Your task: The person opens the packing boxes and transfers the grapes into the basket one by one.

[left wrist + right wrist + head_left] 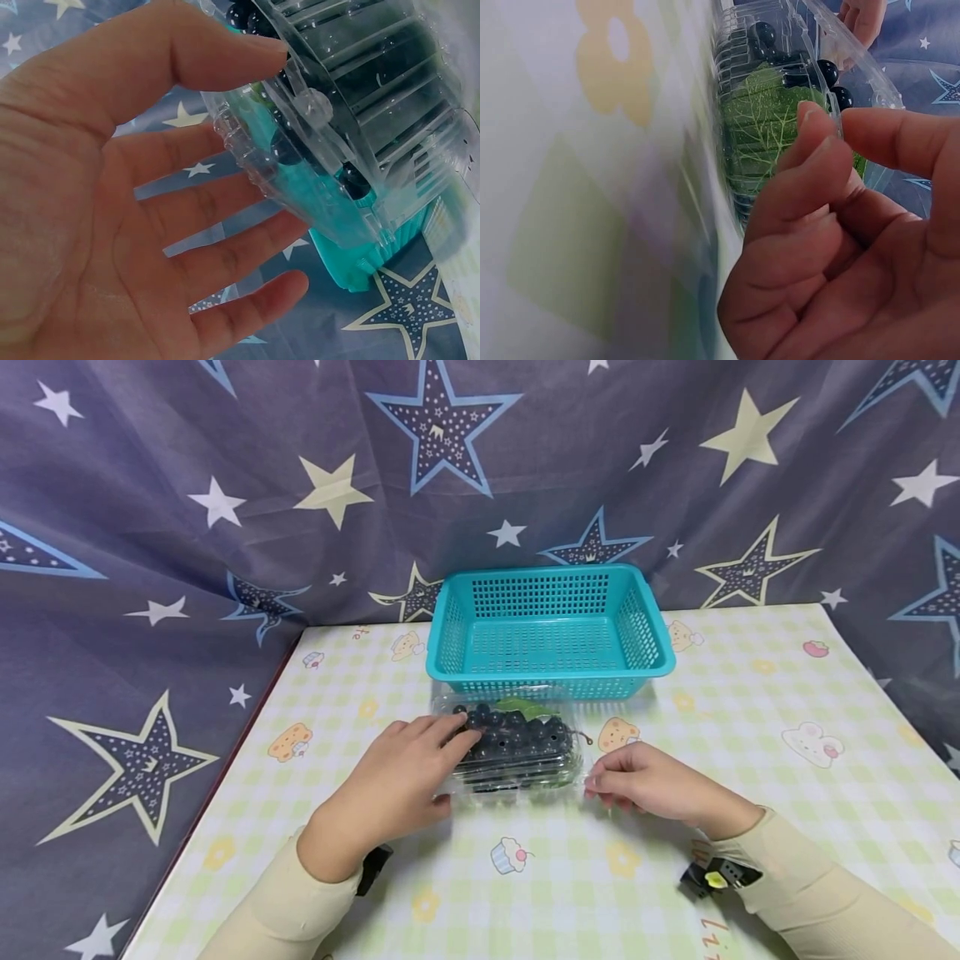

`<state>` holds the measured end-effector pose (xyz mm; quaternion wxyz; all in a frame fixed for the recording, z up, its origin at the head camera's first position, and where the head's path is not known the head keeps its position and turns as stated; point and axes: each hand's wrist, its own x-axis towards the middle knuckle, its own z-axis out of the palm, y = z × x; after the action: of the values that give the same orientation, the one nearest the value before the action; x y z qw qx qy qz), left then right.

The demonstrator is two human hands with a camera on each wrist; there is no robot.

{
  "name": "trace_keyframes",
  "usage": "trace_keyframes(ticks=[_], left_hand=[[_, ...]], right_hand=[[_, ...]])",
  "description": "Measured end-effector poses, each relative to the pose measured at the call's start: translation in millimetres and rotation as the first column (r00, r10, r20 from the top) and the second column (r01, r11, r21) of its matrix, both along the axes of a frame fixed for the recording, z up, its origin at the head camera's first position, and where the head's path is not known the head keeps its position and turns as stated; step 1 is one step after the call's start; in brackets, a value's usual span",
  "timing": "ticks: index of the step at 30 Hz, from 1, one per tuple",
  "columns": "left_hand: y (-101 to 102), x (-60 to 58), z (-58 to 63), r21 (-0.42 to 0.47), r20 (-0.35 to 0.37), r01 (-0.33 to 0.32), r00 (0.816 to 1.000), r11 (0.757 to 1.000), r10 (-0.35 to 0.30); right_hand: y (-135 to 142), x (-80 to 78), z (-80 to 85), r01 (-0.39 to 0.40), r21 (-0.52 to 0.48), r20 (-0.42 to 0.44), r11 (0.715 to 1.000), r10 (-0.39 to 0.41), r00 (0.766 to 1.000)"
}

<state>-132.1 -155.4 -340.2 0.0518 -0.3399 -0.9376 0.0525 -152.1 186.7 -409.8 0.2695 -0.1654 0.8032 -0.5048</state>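
Note:
A clear plastic clamshell box (517, 768) lies on the table, holding dark round grapes (517, 735) and green leaves (761, 124). A brown stem (583, 737) pokes out at its right side. In the right wrist view, two plastic rims stand apart with grapes between them. My left hand (408, 772) is at the box's left end, its fingers spread and fairly straight; the thumb touches the plastic in the left wrist view. At the right front corner, my right hand (648, 781) pinches the rim between thumb and index finger, the other fingers curled.
Right behind the box stands a turquoise perforated basket (551, 672), with nothing seen inside. A checked cloth (570, 893) with cartoon prints covers the table. A dark star-patterned curtain (285, 460) hangs behind and along the left side.

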Motion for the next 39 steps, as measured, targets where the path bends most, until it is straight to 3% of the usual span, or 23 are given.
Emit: trace_keyframes(ticks=[21, 39], left_hand=[[0.6, 1.6, 1.4, -0.027, -0.009, 0.005, 1.000, 1.000, -0.006], [2.2, 1.9, 0.3, -0.020, -0.062, 0.020, 0.998, 1.000, -0.021]], right_hand=[[-0.7, -0.7, -1.4, 0.004, 0.011, 0.005, 1.000, -0.004, 1.000], [-0.3, -0.1, -0.3, 0.014, 0.021, 0.009, 1.000, -0.014, 1.000]])
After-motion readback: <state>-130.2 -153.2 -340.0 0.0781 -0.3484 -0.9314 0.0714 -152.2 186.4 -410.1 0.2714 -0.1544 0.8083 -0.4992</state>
